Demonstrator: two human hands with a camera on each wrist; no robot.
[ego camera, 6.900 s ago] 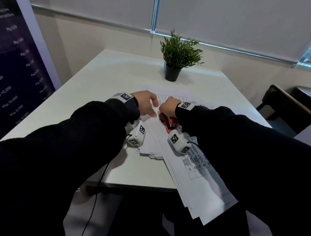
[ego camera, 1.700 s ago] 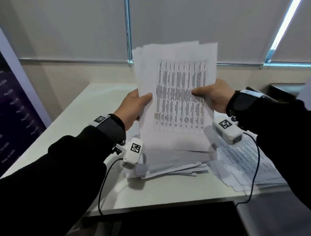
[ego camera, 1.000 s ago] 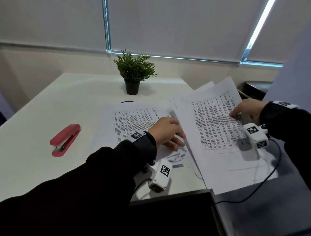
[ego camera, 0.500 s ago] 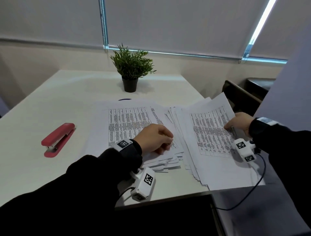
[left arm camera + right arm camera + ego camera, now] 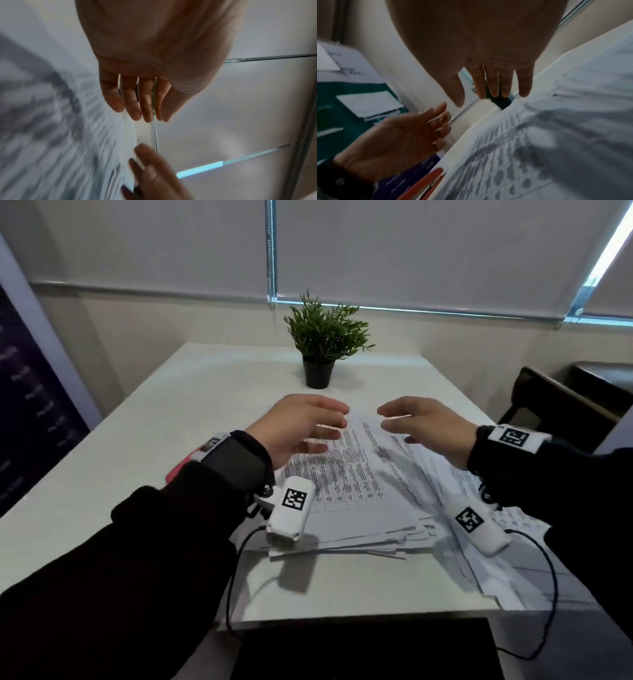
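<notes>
— How many hands are at work?

— Two. The left hand (image 5: 301, 429) and the right hand (image 5: 428, 426) hover over the far end of the middle stack of printed sheets (image 5: 349, 484). Their palms are turned toward each other, and the fingers are loosely spread and only slightly bent. Neither grasps anything.

— And the paper?

— Two heaps lie on the white table (image 5: 120, 460). The middle stack is fanned out just under both hands. The second heap (image 5: 479, 494) lies beside it on the right, under the right forearm, and reaches the table's near edge. The sheets in each are too many and too overlapped to count.

— Anything else?

— One potted plant (image 5: 325, 344) stands beyond the hands, well apart from the paper. One red stapler (image 5: 176, 470) lies left of the stack, and the left wrist hides all but a sliver of it. One dark chair (image 5: 555, 412) stands off the right side and one dark banner (image 5: 24, 412) at the left, both cut by the frame.

— Do the fingertips touch the top sheet?

— Hard to say. Both wrist views are smeared and the print is unreadable. The head view shows the hands a little above the paper.
</notes>
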